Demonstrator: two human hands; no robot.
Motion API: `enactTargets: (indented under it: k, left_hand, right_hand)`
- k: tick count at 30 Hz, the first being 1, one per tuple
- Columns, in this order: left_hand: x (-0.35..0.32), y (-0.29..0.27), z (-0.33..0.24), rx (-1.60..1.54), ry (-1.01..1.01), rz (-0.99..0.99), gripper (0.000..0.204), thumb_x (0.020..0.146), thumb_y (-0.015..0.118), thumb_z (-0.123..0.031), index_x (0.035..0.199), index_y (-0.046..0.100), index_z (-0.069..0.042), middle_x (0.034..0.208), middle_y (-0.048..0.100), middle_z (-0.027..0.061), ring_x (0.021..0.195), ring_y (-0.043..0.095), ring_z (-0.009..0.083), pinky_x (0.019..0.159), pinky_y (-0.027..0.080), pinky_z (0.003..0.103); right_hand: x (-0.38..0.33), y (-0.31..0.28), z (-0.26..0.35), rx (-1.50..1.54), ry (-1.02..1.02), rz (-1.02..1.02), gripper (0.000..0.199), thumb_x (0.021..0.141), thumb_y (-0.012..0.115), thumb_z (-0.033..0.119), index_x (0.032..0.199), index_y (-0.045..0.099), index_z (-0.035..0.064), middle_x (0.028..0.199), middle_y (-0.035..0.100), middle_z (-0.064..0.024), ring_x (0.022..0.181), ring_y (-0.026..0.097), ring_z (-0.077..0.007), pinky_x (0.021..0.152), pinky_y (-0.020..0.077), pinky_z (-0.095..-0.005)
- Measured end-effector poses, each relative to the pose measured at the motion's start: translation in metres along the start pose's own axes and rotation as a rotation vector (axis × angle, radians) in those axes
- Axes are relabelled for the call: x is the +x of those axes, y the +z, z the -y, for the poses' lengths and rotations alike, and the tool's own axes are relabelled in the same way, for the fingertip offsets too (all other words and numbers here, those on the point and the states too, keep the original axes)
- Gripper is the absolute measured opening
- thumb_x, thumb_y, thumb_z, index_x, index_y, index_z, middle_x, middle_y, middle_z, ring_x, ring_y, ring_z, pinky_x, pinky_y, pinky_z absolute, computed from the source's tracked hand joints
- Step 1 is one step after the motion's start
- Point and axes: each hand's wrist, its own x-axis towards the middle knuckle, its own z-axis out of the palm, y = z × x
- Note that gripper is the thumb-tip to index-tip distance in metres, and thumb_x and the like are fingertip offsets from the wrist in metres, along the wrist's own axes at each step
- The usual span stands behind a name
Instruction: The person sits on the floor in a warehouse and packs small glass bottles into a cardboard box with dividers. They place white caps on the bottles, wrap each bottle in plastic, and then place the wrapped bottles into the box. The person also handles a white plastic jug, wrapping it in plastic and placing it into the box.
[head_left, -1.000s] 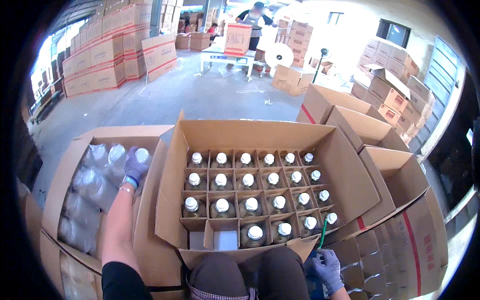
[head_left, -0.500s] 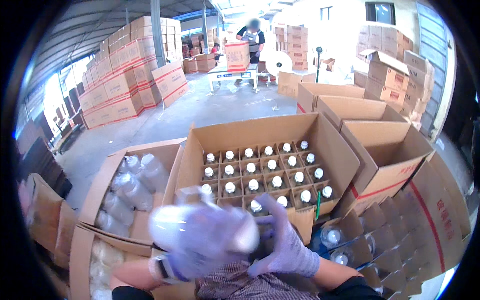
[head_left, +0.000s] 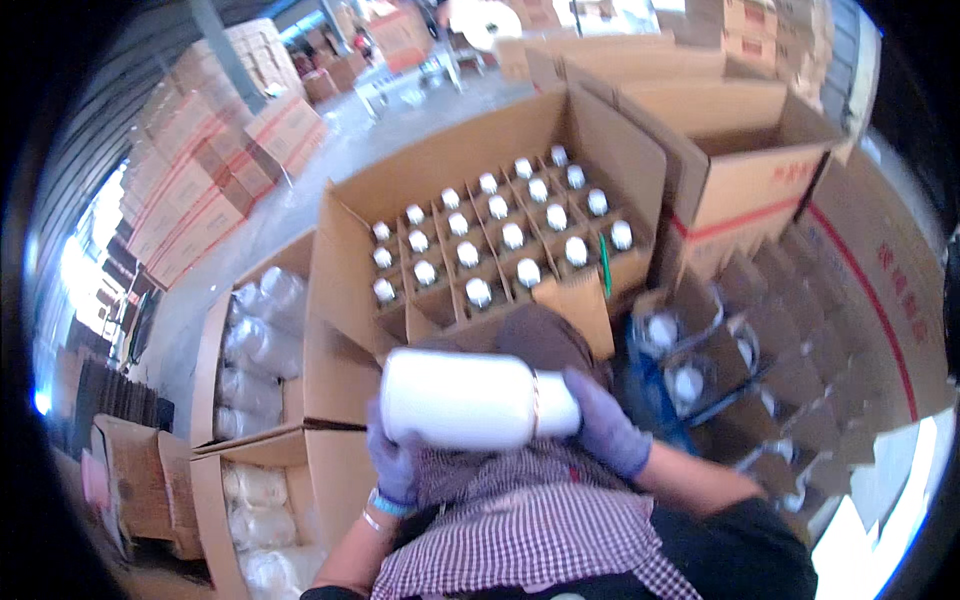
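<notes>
A white bottle [head_left: 455, 400] with a thin gold band near its neck lies sideways in front of me, above my checked apron. My left hand [head_left: 396, 455] is wrapped round its wide base end from below, and my right hand [head_left: 608, 428] grips the narrower cap end. Both hands wear pale gloves. Just beyond stands an open carton [head_left: 455, 145] split by cardboard dividers, where white-capped bottles [head_left: 478, 292] stand upright in most cells. One cell at its near side shows no cap. A green strip [head_left: 605, 265] sticks up at the carton's near right.
Left of the carton, open boxes hold plastic-wrapped bottles [head_left: 262, 345] and more wrapped pieces [head_left: 262, 528]. On the right are a divider grid [head_left: 770, 330] with clear containers and open cartons [head_left: 745, 185]. Stacked cartons [head_left: 185, 220] and a white table [head_left: 405, 80] stand farther back.
My view has tilted down and turned. The blurred white object in my left hand now shows as a steady bottle, and my right hand has closed on its cap end.
</notes>
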Motion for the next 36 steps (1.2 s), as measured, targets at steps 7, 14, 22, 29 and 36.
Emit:
enactTargets:
  k: [7,14,22,29,36]
  left_hand:
    - [0.051,-0.045,0.016,0.717,0.232,0.191,0.040,0.098,0.060,-0.013,0.135,0.053,-0.002,0.132,0.061,0.0145,0.118,0.060,0.0253,0.102,0.049,0.040]
    - [0.056,-0.043,0.006,-0.293,-0.265,-0.383,0.054,0.104,0.044,-0.043,0.135,0.050,0.001,0.129,0.059,0.0159,0.119,0.058,0.0245,0.103,0.045,0.038]
    - [0.063,-0.031,-0.023,0.172,-0.075,-0.704,0.084,0.101,0.025,-0.067,0.134,0.052,0.006,0.131,0.055,0.0189,0.119,0.055,0.0289,0.102,0.043,0.041]
    - [0.066,-0.007,-0.030,0.093,-0.055,-0.543,0.063,0.109,0.023,-0.045,0.130,0.055,0.004,0.123,0.060,0.0169,0.112,0.059,0.0267,0.097,0.046,0.040]
    - [0.056,0.005,-0.037,-0.153,-0.214,-0.360,0.054,0.109,0.027,-0.036,0.132,0.054,0.005,0.126,0.062,0.0160,0.115,0.059,0.0246,0.101,0.045,0.038]
  right_hand:
    - [0.067,0.031,0.079,-0.487,-1.305,0.264,0.069,0.071,0.082,0.022,0.129,0.048,0.0058,0.128,0.051,-0.0202,0.116,0.056,-0.0403,0.096,0.0479,-0.0490]
    - [0.282,-0.031,-0.031,-1.362,-0.551,-0.216,0.043,0.085,0.065,0.029,0.121,0.055,0.0071,0.119,0.056,-0.0187,0.108,0.058,-0.0376,0.091,0.0498,-0.0498]
    - [0.174,0.049,0.028,-0.311,-0.123,0.371,0.048,0.093,0.064,0.037,0.123,0.056,0.0015,0.122,0.059,-0.0187,0.117,0.058,-0.0308,0.099,0.0495,-0.0428]
    - [0.111,0.041,0.077,-0.557,-0.548,0.391,0.056,0.092,0.068,0.039,0.135,0.052,0.0059,0.128,0.055,-0.0188,0.122,0.055,-0.0304,0.104,0.0436,-0.0539]
    - [0.062,0.025,0.068,-0.457,-0.145,0.332,0.109,0.077,0.082,0.038,0.156,0.015,0.0024,0.151,0.031,-0.0258,0.142,0.035,-0.0342,0.118,0.0292,-0.0451]
